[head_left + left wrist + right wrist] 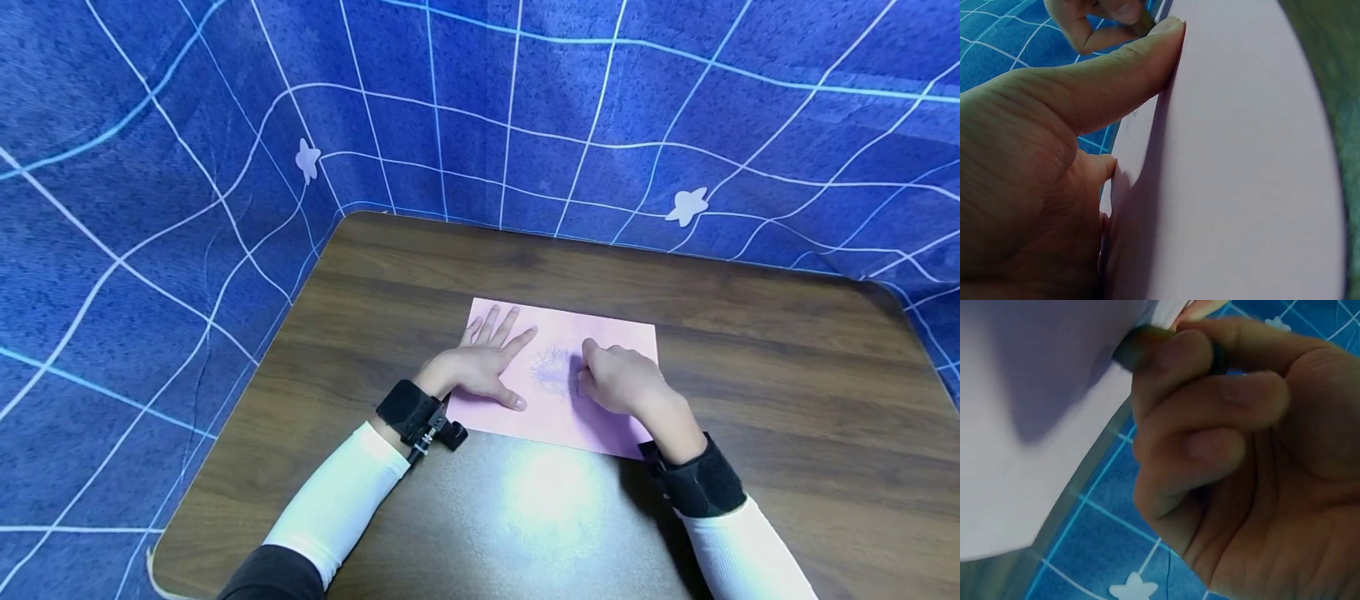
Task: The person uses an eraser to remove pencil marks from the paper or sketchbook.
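A pink sheet of paper [615, 337] lies flat on the brown wooden table [750, 350], with a patch of purple scribble [551, 371] at its middle. My left hand [480, 362] lies flat on the sheet's left part, fingers spread and straight. In the left wrist view its thumb [1116, 75] presses on the pink paper [1241, 175]. My right hand [622, 379] is curled beside the scribble and pinches a small dark crayon [1141, 347] whose tip touches the paper [1029, 425]. Most of the crayon is hidden by the fingers [1235, 394].
A blue cloth with a white grid and star shapes [686, 204] walls the table at the back and left. Bare wood lies all around the sheet, with a bright glare spot [551, 492] near the front edge. Both wrists wear black straps [408, 408].
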Demonstrator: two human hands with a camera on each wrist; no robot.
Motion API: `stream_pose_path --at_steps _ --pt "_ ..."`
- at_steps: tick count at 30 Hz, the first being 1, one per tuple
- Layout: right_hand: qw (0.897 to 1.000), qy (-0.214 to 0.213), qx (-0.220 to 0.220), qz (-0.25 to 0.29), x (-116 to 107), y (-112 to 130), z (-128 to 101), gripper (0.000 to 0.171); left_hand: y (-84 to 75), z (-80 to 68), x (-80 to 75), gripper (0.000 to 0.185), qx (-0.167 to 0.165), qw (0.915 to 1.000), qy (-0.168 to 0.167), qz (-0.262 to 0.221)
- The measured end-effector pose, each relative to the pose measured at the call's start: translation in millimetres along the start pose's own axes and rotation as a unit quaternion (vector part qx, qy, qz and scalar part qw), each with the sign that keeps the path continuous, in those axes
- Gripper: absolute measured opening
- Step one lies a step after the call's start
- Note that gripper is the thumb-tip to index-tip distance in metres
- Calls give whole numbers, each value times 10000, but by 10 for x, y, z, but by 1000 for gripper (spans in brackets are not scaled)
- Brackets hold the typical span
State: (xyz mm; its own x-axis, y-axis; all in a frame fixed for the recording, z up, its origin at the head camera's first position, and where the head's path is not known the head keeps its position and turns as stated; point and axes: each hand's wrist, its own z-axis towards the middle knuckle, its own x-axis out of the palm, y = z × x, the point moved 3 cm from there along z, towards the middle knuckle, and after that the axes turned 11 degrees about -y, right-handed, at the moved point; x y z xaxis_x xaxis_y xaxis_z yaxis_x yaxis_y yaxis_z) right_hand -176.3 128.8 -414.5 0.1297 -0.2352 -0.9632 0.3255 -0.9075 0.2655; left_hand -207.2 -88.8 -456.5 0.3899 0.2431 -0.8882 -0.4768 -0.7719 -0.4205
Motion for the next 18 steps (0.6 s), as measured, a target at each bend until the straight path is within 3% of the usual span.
stream_pose_path --at_steps 7,12,18 --pt "9941 -462 -470 856 99 323 21 21 10 13 7 118 41 10000 -11 70" --pt "9946 -600 -553 636 206 489 66 16 18 20 8 120 -17 10000 16 88" --pt "9964 -557 -229 593 248 440 95 13 15 21 19 120 -32 10000 43 41"
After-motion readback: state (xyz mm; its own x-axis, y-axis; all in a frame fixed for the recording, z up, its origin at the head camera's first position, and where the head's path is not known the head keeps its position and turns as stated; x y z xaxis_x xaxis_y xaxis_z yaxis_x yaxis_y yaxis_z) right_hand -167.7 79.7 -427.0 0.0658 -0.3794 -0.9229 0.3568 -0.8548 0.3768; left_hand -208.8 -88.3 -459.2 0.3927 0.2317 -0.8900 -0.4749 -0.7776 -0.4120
